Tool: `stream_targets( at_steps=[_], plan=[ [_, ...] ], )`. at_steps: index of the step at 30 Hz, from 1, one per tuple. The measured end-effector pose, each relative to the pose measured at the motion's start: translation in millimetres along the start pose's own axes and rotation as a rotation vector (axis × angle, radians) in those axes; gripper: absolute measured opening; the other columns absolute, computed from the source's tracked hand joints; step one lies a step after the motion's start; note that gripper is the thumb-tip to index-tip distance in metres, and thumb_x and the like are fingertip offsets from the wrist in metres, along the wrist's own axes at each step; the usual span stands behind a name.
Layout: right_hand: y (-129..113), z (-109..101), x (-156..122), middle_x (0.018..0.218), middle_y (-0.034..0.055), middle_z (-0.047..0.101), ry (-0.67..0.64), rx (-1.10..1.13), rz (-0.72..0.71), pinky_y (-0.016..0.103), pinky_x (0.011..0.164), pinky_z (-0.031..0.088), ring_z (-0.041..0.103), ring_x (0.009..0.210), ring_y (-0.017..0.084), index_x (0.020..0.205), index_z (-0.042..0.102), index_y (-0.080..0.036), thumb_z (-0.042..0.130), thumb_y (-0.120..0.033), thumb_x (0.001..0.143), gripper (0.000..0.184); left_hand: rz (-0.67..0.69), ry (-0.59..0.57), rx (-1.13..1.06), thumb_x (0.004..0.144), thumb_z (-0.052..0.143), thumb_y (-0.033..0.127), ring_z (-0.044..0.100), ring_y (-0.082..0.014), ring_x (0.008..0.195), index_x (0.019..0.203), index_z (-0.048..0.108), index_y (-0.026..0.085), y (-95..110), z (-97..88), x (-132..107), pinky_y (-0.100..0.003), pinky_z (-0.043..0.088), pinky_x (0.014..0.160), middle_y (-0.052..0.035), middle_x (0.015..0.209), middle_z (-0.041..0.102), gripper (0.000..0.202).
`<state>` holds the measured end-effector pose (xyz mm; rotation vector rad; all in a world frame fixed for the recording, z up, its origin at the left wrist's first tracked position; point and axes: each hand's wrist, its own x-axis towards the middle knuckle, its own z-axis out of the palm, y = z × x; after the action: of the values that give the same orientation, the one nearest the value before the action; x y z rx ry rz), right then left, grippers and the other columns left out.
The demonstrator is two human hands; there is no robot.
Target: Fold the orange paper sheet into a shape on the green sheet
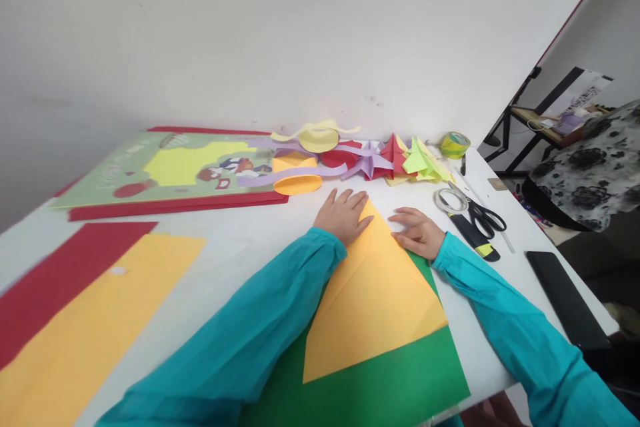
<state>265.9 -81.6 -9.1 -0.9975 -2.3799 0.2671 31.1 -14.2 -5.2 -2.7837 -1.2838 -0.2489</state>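
Observation:
An orange sheet of paper [380,300], folded so that it narrows to a point at the far end, lies on a green sheet [400,387]. My left hand [343,215] rests flat with fingers spread at the left side of the paper's tip, its thumb on the paper. On the other side, my right hand [419,233] lies with loosely bent fingers apart, its fingertips close to the paper's right edge. Whether they touch that edge I cannot tell. Neither hand grips anything.
Left lie orange paper [115,320], red paper [75,273] and a decorated board [110,180]. Paper shapes [300,183] line the wall. Scissors [483,217], clear tape [450,200], a box cutter [470,237], green-yellow tape [454,145] and a black phone-like slab [565,293] are right.

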Motion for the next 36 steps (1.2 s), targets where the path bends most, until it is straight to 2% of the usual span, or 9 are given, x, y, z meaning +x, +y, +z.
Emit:
stream_targets(
  at_steps=[4,7,12,17,20,22,28,36],
  plan=[
    [-1.5,-1.9,-4.2,0.119,0.0097,0.066,-0.005,0.040,-0.016,0.047,0.104,0.043,0.048,0.125,0.026,0.079,0.077,-0.023,0.050,-0.038,0.093,0.034,-0.005,-0.012,0.003,0.096,0.034,0.043,0.036,-0.0313,0.135,0.142,0.041,0.017,0.4,-0.7,0.5,-0.055,0.021,0.113,-0.0067,0.148,0.043,0.054],
    [-1.6,-0.8,-7.4,0.116,0.0094,0.068,0.027,0.058,-0.032,0.047,0.103,0.043,0.050,0.123,0.026,0.071,0.076,-0.024,0.048,-0.041,0.093,0.040,-0.004,-0.025,0.006,0.096,0.035,0.044,0.034,-0.0311,0.136,0.143,0.040,0.016,-1.3,-1.4,1.3,-0.054,0.019,0.114,-0.0071,0.148,0.042,0.054],
    [-4.5,-0.6,-9.3,0.115,0.0078,0.068,0.021,0.075,-0.013,0.049,0.102,0.043,0.050,0.122,0.027,0.065,0.075,-0.025,0.050,-0.044,0.092,0.041,-0.037,-0.043,0.007,0.096,0.035,0.043,0.031,-0.0313,0.139,0.144,0.037,0.018,-12.2,-1.0,2.8,-0.056,0.017,0.114,-0.0063,0.149,0.041,0.054],
    [-11.0,2.2,-8.3,0.117,0.0084,0.068,0.052,0.020,-0.014,0.047,0.102,0.044,0.050,0.123,0.026,0.081,0.076,-0.024,0.048,-0.035,0.094,0.032,-0.043,-0.033,0.024,0.096,0.033,0.042,0.031,-0.0311,0.138,0.144,0.037,0.016,-17.6,0.3,2.8,-0.056,0.019,0.114,-0.0069,0.149,0.040,0.055],
    [-12.2,8.4,-8.4,0.123,0.0094,0.065,0.095,-0.053,0.022,0.048,0.105,0.041,0.047,0.128,0.026,0.099,0.074,-0.023,0.044,-0.037,0.095,0.033,-0.040,-0.027,0.024,0.096,0.034,0.041,0.032,-0.0309,0.138,0.143,0.039,0.015,-16.1,0.5,2.6,-0.055,0.019,0.114,-0.0073,0.149,0.041,0.055],
    [-11.2,11.1,-8.2,0.126,0.0100,0.063,0.089,-0.089,0.026,0.049,0.106,0.040,0.044,0.130,0.027,0.103,0.074,-0.022,0.044,-0.038,0.095,0.035,-0.039,-0.032,0.027,0.096,0.034,0.041,0.032,-0.0307,0.139,0.143,0.039,0.015,-15.2,0.2,2.6,-0.054,0.019,0.114,-0.0070,0.149,0.041,0.054],
    [-9.5,6.3,-7.3,0.116,0.0066,0.068,0.049,-0.016,-0.011,0.047,0.102,0.043,0.051,0.124,0.025,0.078,0.077,-0.025,0.046,-0.038,0.093,0.036,-0.051,-0.042,0.022,0.096,0.035,0.042,0.032,-0.0307,0.139,0.144,0.038,0.017,-15.4,-1.4,2.6,-0.055,0.019,0.114,-0.0067,0.149,0.041,0.053],
    [-16.6,-2.3,-6.6,0.110,0.0073,0.071,0.017,0.143,-0.052,0.044,0.098,0.046,0.055,0.116,0.025,0.054,0.069,-0.024,0.048,-0.040,0.091,0.045,-0.045,-0.039,0.014,0.096,0.035,0.043,0.032,-0.0305,0.138,0.144,0.038,0.017,-16.9,0.0,3.1,-0.054,0.019,0.114,-0.0072,0.149,0.041,0.054]
  ],
)
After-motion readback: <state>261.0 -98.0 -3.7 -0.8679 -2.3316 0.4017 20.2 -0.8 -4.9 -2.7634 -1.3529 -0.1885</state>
